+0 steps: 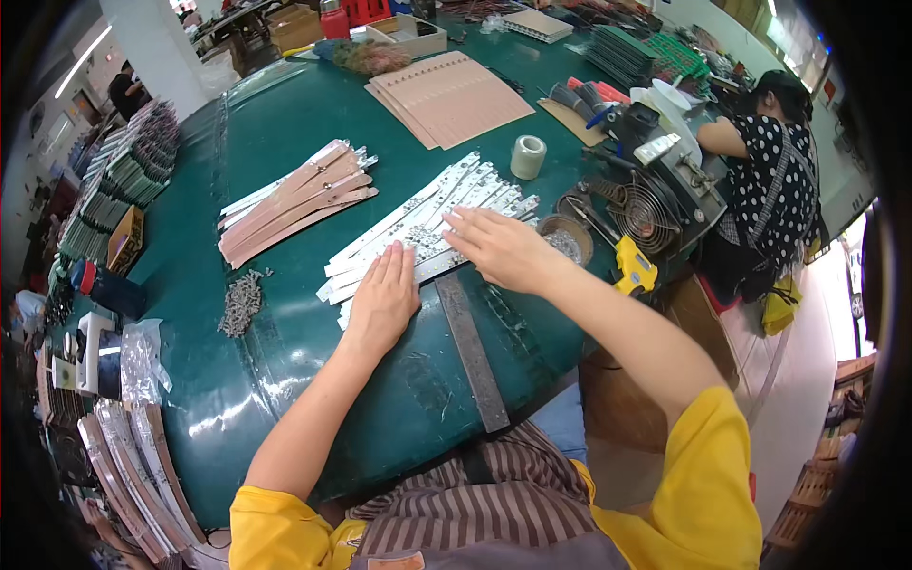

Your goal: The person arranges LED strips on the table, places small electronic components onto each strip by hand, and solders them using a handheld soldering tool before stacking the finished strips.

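Note:
A fan of long white strips lies on the green table in front of me, with small metal pieces scattered over it. My left hand rests flat near the strips' front edge, fingers stretched out and close together. On their right part lies my right hand, fingers extended and pointing left. Neither hand visibly grips anything; what is under the palms is hidden. A round bowl of small metal pieces stands beside my right wrist. Between my forearms a flat dark metal bar reaches toward the table's front edge.
Brown strips lie to the left, above a pile of small grey parts. A tape roll and brown cardboard sheets are farther back. At right stand a fan, a yellow tool and a seated person.

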Demonstrator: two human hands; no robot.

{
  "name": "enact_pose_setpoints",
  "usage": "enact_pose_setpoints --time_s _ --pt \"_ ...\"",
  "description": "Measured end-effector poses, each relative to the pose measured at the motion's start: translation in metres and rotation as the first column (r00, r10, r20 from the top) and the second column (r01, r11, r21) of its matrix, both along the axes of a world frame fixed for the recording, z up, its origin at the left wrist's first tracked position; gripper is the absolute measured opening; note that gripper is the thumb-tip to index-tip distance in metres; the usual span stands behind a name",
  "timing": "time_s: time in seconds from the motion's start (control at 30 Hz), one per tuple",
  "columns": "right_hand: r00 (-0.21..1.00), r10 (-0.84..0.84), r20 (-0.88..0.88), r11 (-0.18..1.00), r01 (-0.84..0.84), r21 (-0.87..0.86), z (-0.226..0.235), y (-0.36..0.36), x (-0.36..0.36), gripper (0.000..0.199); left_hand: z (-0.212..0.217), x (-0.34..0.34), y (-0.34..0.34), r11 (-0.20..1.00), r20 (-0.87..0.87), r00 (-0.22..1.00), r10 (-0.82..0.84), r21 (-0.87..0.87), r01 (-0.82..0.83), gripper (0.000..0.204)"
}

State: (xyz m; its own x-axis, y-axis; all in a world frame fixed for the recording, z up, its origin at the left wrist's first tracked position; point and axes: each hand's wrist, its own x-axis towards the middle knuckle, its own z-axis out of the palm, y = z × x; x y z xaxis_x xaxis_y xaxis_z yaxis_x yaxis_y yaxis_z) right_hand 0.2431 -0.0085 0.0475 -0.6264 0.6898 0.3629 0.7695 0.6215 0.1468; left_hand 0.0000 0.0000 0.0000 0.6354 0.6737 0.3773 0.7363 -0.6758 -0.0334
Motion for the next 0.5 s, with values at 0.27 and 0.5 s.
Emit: enact_pose_setpoints --time_s 0.27,0.5 --pt "0.933 0.26 0.247 0.958 -0.282 0.055 -0.012 0.035 0.0 0.049 0.013 -0.002 -0.008 0.997 0.152 0.988 -0.001 -0.074 0.012 0.056" --pt "0.947 0.237 0.215 0.954 -0.269 0.135 -0.009 0.04 0.0 0.045 0.009 0.0 0.005 1.0 0.083 0.997 -0.006 0.027 0.004 0.057"
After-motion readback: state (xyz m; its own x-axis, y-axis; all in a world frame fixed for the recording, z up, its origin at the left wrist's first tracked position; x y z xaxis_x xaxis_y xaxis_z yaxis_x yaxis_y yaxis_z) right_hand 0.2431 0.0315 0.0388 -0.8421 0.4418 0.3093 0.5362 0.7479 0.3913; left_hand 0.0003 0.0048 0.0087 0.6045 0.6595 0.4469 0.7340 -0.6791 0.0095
